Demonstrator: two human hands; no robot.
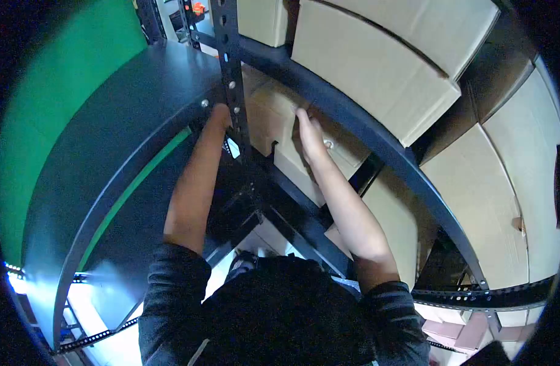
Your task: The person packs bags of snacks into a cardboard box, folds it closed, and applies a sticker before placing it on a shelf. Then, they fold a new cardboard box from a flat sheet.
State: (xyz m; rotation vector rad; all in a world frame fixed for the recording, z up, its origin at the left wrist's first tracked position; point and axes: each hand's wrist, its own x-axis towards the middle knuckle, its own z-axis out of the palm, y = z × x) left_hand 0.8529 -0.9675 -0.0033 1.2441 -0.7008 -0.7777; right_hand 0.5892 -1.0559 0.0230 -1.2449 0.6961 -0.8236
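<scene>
My left hand reaches in beside the black upright post of a metal rack, under the dark shelf on the left. The post and shelf edge hide its fingers, so its grip is not visible. Between the forearms, under the right-hand shelf beam, sits a brown cardboard box. My right hand is at this box, its thumb stretched out and pointing away from me. The other fingers are partly hidden in shadow on its far side; no object shows in the palm.
Large cardboard boxes stand on the upper right shelf, behind its dark curved-looking beam. More boxes fill the right side. A dark shelf board spans the left, beside a green surface. Lower rack bars cross near my feet.
</scene>
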